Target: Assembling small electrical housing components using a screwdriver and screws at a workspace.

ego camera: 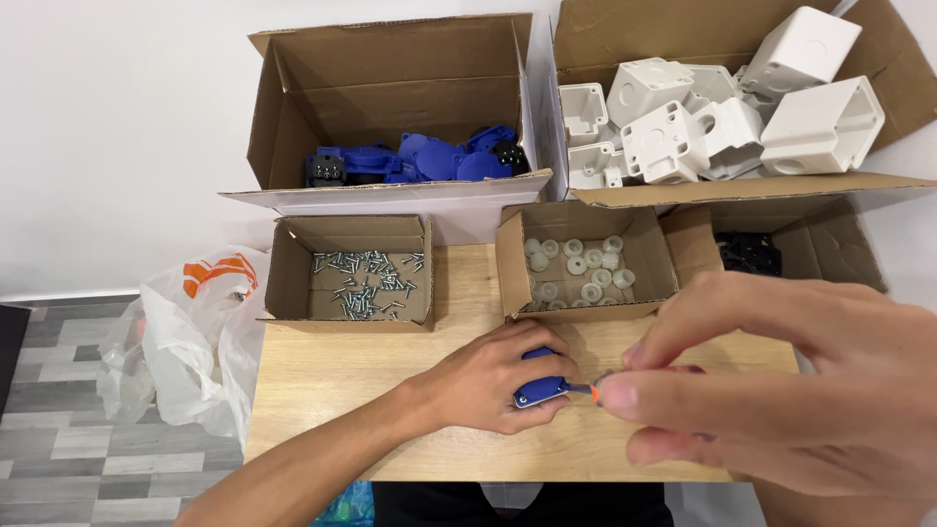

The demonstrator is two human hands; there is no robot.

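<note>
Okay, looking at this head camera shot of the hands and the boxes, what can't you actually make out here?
- Blue part: mostly covered by the left hand; its shape is unclear.
- Tool in the right hand: only an orange tip shows; fingers hide the rest, blurred.
- Black pieces in the right-hand box: flap and hand hide most.
- Screws: too small to tell their type.
- White housings: cut off by the top edge.
</note>
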